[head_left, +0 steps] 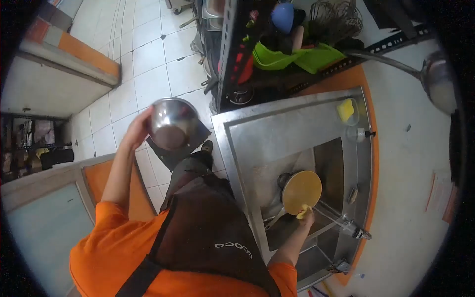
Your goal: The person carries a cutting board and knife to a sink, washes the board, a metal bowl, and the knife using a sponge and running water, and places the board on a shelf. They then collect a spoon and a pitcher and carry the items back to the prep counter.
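My left hand (140,131) grips the side of a shiny metal bowl (173,123), held out over the floor to the left of the sink. My right hand (308,217) is closed on a small yellow sponge (303,212) inside the sink basin. Right beside the sponge is a round yellowish pan (303,190), whose handle points toward the lower left. A small dark round object (283,179) shows at the pan's left edge.
The metal sink counter (277,131) carries a clear container with a yellow sponge (346,110) and a small bottle (357,133). A faucet (354,229) reaches over the basin. Green bins (316,57) stand on the shelf above.
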`<state>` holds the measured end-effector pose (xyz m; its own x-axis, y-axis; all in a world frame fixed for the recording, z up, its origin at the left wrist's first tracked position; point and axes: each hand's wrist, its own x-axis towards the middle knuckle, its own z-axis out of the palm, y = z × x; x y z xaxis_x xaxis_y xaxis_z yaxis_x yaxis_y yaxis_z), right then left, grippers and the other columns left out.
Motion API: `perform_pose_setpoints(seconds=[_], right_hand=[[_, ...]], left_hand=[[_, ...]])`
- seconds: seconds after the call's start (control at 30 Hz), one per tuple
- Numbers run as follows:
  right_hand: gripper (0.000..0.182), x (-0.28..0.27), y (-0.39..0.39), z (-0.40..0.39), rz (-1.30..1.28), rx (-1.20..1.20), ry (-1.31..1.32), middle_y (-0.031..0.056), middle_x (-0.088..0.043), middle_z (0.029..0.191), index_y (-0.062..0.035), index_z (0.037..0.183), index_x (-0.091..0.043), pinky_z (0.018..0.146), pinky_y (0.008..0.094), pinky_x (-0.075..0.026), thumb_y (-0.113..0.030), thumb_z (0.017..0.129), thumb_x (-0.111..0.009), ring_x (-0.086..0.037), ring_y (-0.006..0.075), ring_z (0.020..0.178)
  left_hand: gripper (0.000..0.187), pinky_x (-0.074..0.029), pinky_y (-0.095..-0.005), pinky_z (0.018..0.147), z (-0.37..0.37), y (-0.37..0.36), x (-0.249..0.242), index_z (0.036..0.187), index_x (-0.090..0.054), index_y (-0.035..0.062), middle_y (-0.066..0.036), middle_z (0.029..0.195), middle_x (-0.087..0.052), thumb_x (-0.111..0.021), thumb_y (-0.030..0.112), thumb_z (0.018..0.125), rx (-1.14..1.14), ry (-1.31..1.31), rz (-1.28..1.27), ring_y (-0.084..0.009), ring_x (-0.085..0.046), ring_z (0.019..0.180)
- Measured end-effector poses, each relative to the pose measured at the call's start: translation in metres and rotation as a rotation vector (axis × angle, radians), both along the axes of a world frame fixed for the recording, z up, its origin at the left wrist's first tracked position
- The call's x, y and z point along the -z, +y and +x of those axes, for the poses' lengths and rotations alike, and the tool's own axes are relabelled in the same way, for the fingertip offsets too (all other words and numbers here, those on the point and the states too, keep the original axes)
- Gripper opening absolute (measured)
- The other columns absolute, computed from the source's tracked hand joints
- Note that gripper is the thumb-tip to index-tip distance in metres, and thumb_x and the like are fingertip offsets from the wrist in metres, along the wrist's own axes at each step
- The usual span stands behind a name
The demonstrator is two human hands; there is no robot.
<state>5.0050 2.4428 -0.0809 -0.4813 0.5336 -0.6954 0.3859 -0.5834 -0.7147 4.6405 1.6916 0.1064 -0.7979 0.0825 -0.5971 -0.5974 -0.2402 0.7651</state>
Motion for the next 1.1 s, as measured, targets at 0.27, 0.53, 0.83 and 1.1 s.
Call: perform_pose_setpoints(seconds=[0.27,0.53,0.83,1.1], right_hand=[[0.024,0.028,-0.13,-0.025,0.266,0.152,-0.031,0.0065,-0.064,0.098,-0.0073,0.116,-0.059,0.06,0.032,-0.053,-0.016,0.094,-0.06,-0.064,0.0178,0.076],[0.015,-0.035,-0.249,-0.045,0.598,0.263,-0.403,0.0019,-0.064,0.089,-0.0051,0.108,-0.064,0.059,0.0266,-0.047,-0.011,0.094,-0.059,-0.059,0.0111,0.07],[0.018,-0.066,-0.28,-0.005,0.452,0.326,-0.38,-0.0014,-0.064,0.089,-0.0086,0.113,-0.063,0.052,0.0215,-0.043,-0.015,0.098,-0.057,-0.057,0.0054,0.068],[0.019,-0.095,-0.277,-0.009,0.352,0.352,-0.396,-0.0018,-0.064,0.088,-0.0105,0.113,-0.063,0.05,0.0216,-0.043,-0.021,0.1,-0.054,-0.057,0.0056,0.067]], left_hand=[[0.051,-0.054,-0.0443,0.083,-0.109,-0.014,0.18,0.139,-0.043,0.004,-0.018,0.127,-0.057,-0.033,0.042,0.106,-0.292,0.078,0.115,-0.0305,-0.06,0.11],[0.036,-0.05,-0.0466,0.093,-0.233,0.122,0.273,0.124,-0.056,0.004,-0.014,0.117,-0.064,-0.06,0.022,0.093,0.106,-0.193,0.682,-0.0298,-0.06,0.107],[0.037,-0.05,-0.0478,0.092,-0.275,0.173,0.373,0.124,-0.055,0.006,-0.014,0.113,-0.064,-0.056,0.03,0.096,0.543,-0.081,0.27,-0.029,-0.06,0.105],[0.039,-0.049,-0.0489,0.091,-0.28,0.161,0.463,0.123,-0.055,0.0077,-0.013,0.11,-0.065,-0.054,0.037,0.098,0.896,0.594,-0.128,-0.0283,-0.059,0.103]])
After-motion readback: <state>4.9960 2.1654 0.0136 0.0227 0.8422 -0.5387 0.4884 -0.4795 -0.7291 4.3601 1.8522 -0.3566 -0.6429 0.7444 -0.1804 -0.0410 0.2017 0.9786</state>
